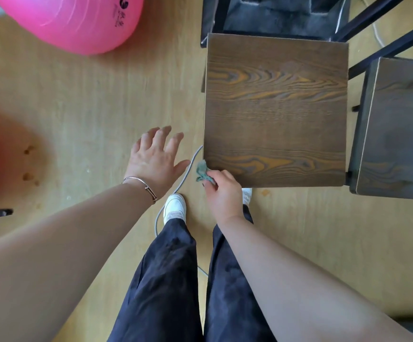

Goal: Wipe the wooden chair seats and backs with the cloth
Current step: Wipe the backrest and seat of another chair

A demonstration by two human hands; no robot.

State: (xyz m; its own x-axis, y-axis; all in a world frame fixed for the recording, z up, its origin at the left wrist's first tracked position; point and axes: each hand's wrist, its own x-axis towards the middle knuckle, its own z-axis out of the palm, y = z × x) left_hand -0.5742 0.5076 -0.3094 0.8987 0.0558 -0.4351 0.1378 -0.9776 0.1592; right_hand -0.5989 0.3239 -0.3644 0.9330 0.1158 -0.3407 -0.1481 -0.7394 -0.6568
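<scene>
Underfoot, a pale wooden floor [77, 107] fills most of the view, seen from straight above. Next in bulk is the wooden chair seat [274, 107], a square brown panel with strong orange grain, standing to the right of centre. A pink exercise ball [72, 21] lies at the upper left, well apart from the seat. A second chair seat [397, 132], darker and greyer, stands just beside the first on its right, and black metal bars [392, 49] run slantwise above it. The person's dark trousers [163, 280] come up from the bottom edge, ending in a white shoe [174, 207] near the seat's near-left corner (the other shoe is mostly hidden behind the right arm).

Both arms reach forward. The left hand [154, 160] hovers over the bare floor to the left of the seat with its fingers spread and straight, holding nothing and touching nothing. The right hand [222, 193] is at the seat's near-left corner, its fingers curled round a small teal cloth [203, 172]. That cloth is bunched up, sticks out past the fingers to the left, and lies against the corner edge of the seat rather than on its top. Whether it presses on the wood I cannot tell.

A thin metal bracelet [141, 185] circles the left wrist. A grey cable [188, 168] curves across the floor between the two hands and passes under the seat's left edge.
</scene>
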